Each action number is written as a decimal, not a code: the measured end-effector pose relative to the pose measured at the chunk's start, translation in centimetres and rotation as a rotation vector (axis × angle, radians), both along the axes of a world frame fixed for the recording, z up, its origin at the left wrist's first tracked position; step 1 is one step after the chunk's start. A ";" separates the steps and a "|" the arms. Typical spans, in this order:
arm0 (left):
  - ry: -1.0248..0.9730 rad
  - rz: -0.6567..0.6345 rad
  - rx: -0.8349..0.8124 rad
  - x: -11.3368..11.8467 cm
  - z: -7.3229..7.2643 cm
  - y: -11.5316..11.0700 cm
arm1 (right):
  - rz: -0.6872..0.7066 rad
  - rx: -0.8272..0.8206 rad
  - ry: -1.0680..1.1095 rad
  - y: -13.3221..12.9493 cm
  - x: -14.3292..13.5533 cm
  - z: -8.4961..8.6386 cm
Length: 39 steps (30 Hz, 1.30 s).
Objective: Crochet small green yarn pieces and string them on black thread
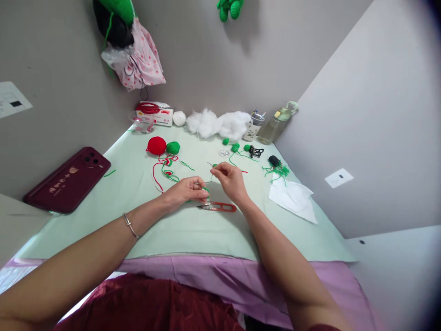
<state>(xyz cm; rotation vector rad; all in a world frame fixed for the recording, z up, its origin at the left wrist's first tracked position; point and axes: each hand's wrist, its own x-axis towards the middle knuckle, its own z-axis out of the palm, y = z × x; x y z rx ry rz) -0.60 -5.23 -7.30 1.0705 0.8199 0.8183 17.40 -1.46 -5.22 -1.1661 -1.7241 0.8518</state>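
My left hand [188, 191] is closed around a small green crochet piece [206, 189], its edge showing past the fingertips; the rest is hidden. My right hand [231, 181], raised a little higher, pinches a thin needle [209, 164] pointing up and left. A fine strand runs between the two hands. Just below them, orange-handled thread snips [222, 207] lie on the table. Left of my hands are a red yarn ball [156, 145], a green yarn ball [172, 147] and small red-and-green crochet pieces [168, 173] with loose tails.
White stuffing [218, 125], a white yarn ball [179, 118], a pen cup [254, 128] and a bottle [275, 125] line the back wall. A maroon phone [69, 179] leans at left. At right lie black-and-green yarn [275, 163] and white paper [292, 200].
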 end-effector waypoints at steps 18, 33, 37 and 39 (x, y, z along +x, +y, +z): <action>-0.169 0.313 0.094 -1.9 1.1 1.2 | 0.559 -0.076 -0.746 -2.4 2.5 2.1; 0.072 0.267 0.288 -1.7 0.3 1.2 | 0.432 -0.226 -0.214 -1.3 3.8 3.5; 0.140 0.240 0.340 -1.4 0.6 0.8 | 0.456 -0.202 -0.281 -1.4 3.6 3.3; 0.162 0.233 0.359 -1.4 0.7 0.6 | 0.443 -0.196 -0.307 -1.3 3.6 3.3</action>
